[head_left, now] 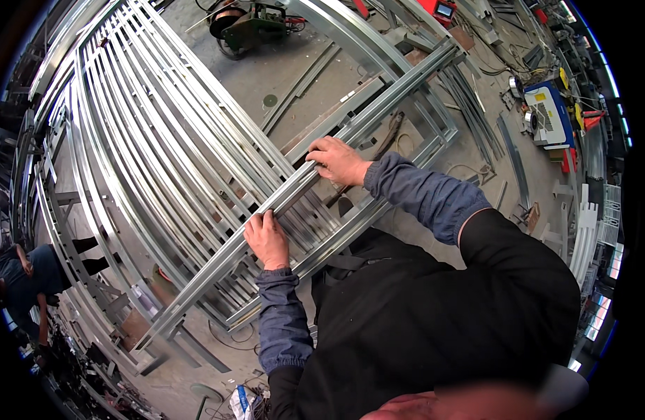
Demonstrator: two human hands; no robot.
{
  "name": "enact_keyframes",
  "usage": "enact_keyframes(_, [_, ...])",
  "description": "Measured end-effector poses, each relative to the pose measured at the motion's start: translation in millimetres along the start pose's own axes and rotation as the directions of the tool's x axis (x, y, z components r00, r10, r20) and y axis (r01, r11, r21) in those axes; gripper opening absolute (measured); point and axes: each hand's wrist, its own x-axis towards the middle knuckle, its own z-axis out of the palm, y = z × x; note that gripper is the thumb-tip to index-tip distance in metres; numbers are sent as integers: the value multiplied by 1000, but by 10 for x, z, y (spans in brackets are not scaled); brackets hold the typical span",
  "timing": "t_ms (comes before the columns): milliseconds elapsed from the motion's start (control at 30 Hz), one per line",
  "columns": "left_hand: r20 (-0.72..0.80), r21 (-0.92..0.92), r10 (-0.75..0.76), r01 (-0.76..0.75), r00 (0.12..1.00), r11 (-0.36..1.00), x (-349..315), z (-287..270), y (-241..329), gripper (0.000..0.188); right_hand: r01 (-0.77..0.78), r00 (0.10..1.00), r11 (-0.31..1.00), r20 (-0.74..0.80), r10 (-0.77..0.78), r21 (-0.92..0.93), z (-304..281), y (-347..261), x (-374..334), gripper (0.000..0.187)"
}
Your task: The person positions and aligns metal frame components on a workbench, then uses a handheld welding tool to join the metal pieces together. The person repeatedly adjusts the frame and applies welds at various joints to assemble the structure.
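Observation:
A long, grooved, shiny metal profile [293, 190] lies slantwise across a large framework of parallel metal bars [170, 150]. My left hand [268, 240] grips its near edge, the fingers bent over the top. Farther up and to the right, my right hand [338, 162] holds the same profile with curled fingers and the thumb side toward me. The undersides of both hands are hidden. Below the profile, the ends of several bars meet a metal rail [305, 264] close to my body.
A dark green wheeled machine [251, 29] stands on the floor at the far side. Loose metal strips [476, 122] and a blue-white machine [548, 114] with cables are on the right. Another person [30, 283] bends over at the left edge. A cluttered pile lies bottom left.

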Motion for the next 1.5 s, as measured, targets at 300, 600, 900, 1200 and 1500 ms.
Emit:
enact_keyframes(300, [-4, -47, 65, -66, 998, 997, 76, 28, 39, 20, 135, 985, 989, 115, -128, -63, -210, -70, -81, 26])
enact_keyframes(600, [85, -41, 51, -48, 995, 998, 100, -32, 64, 19, 124, 989, 985, 92, -113, -121, 80, -145, -195, 34])
enact_keyframes(900, [103, -31, 26, -23, 994, 999, 86, -36, 78, 22, 94, 990, 989, 113, -81, -115, 128, -136, -178, 35])
enact_keyframes(1200, [53, -51, 39, -37, 998, 998, 93, -12, 67, 19, 69, 992, 991, 115, -55, -119, 155, -150, -167, 41])
enact_keyframes(1500, [15, -62, 47, -46, 999, 997, 80, 43, 72, 18, 78, 994, 979, 87, -62, -188, 40, -20, -134, 62])
